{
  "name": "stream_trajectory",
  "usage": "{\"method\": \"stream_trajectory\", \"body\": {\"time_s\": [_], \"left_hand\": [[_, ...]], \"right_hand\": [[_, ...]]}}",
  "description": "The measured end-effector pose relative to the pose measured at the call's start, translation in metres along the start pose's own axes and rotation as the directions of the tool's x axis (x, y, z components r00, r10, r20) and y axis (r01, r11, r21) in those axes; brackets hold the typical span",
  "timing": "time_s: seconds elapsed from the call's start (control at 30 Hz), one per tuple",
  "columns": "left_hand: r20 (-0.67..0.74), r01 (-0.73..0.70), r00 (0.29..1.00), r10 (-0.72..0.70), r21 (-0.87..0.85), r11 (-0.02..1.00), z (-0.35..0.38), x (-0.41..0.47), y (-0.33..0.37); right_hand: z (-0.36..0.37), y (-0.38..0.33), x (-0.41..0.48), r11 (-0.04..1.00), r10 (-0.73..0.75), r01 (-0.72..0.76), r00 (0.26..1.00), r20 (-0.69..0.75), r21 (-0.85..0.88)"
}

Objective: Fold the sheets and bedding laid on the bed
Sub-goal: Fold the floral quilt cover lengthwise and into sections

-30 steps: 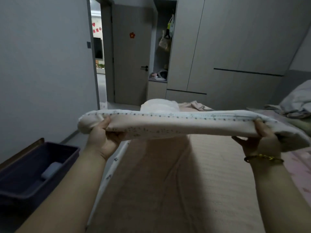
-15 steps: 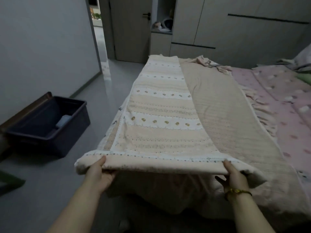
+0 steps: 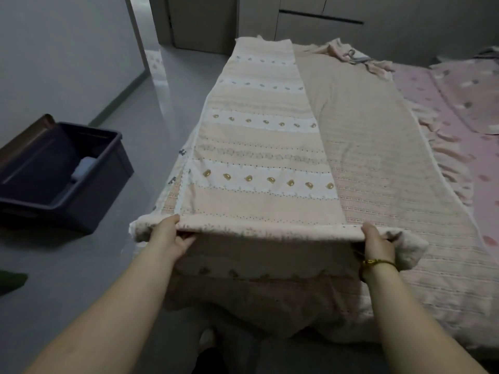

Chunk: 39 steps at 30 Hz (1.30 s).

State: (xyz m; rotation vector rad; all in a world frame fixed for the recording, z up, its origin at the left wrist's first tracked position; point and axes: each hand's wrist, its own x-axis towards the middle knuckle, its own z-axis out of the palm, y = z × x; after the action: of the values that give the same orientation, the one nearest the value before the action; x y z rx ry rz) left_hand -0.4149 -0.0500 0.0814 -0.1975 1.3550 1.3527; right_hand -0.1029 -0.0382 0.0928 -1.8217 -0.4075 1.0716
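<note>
Peach-and-white striped quilted bedspread (image 3: 259,171), lying as a long folded strip lengthwise on the pink-sheeted bed (image 3: 483,163), is judged soft, limp and moderately heavy; left hand (image 3: 170,236) and right hand (image 3: 378,242) each pinch its near edge near the corners, the soundest hold.

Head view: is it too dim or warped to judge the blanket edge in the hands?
Head view: dim, flat light, yet the blanket edge gripped by the left hand and right hand reads clearly; head view: wide-angle bowing curves the bed sides; head view: glare on the floor, shadow under the blanket's hanging fold.
</note>
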Motion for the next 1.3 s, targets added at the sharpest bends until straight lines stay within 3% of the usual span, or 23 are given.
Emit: {"method": "stream_trajectory", "body": {"time_s": [0.1,0.23,0.33,0.37,0.43,0.5,0.53,0.6,0.67,0.77,0.9,0.97,1.03,1.13,1.17,1.3], "left_hand": [[0.006,-0.007,1.000,0.006,0.113,0.994,0.040,0.045,0.021],[0.057,-0.030,0.998,0.016,0.263,0.964,0.083,0.102,0.040],[0.069,-0.050,0.998,0.014,0.556,0.830,0.104,0.148,0.042],[0.074,-0.082,0.996,0.042,0.698,0.711,0.107,0.161,0.039],[0.185,-0.212,0.977,0.107,0.903,0.375,0.103,0.180,0.029],[0.307,-0.309,0.950,0.052,0.951,0.035,0.095,0.198,0.014],[0.327,-0.322,0.945,0.017,0.938,-0.126,0.092,0.207,0.005],[0.349,-0.315,0.937,0.030,0.877,-0.364,0.092,0.216,-0.008],[0.394,-0.313,0.916,0.076,0.820,-0.479,0.101,0.220,-0.016],[0.465,-0.351,0.880,0.092,0.769,-0.535,0.124,0.226,-0.028],[0.485,-0.356,0.872,0.073,0.728,-0.586,0.167,0.235,-0.050],[0.529,-0.373,0.845,0.079,0.688,-0.622,0.185,0.233,-0.055],[0.581,-0.438,0.814,0.025,0.640,-0.631,0.216,0.231,-0.072],[0.623,-0.539,0.776,-0.100,0.573,-0.617,0.259,0.228,-0.095],[0.649,-0.585,0.745,-0.153,0.527,-0.617,0.278,0.225,-0.110],[0.736,-0.736,0.619,-0.274,0.422,-0.530,0.343,0.202,-0.174]], "right_hand": [[0.048,-0.025,0.039,0.985,-0.068,0.061,0.997,-0.039,-0.164],[0.095,-0.042,0.091,0.894,-0.190,0.207,0.978,0.082,-0.398],[0.107,-0.016,0.131,0.786,-0.195,0.264,0.964,0.181,-0.559],[0.106,-0.001,0.142,0.711,-0.148,0.242,0.969,0.196,-0.660],[0.098,0.032,0.162,0.490,-0.024,0.154,0.986,0.164,-0.858],[0.088,0.060,0.173,0.291,0.097,0.087,0.988,0.120,-0.953],[0.084,0.071,0.177,0.242,0.120,0.075,0.987,0.107,-0.967],[0.079,0.079,0.182,0.224,0.060,0.055,0.996,0.070,-0.973],[0.078,0.077,0.194,0.301,-0.072,0.032,0.997,0.010,-0.953],[0.079,0.072,0.215,0.597,-0.054,-0.035,0.995,-0.084,-0.801],[0.063,0.073,0.231,0.713,-0.038,-0.024,0.997,-0.072,-0.701],[0.059,0.075,0.228,0.673,-0.130,0.061,0.991,-0.037,-0.737],[0.050,0.078,0.222,0.553,-0.303,0.214,0.952,0.044,-0.806],[0.046,0.093,0.211,0.352,-0.558,0.484,0.796,0.236,-0.801],[0.041,0.098,0.212,0.281,-0.597,0.540,0.745,0.295,-0.794],[0.039,0.105,0.211,0.208,-0.549,0.606,0.722,0.421,-0.768]]}}
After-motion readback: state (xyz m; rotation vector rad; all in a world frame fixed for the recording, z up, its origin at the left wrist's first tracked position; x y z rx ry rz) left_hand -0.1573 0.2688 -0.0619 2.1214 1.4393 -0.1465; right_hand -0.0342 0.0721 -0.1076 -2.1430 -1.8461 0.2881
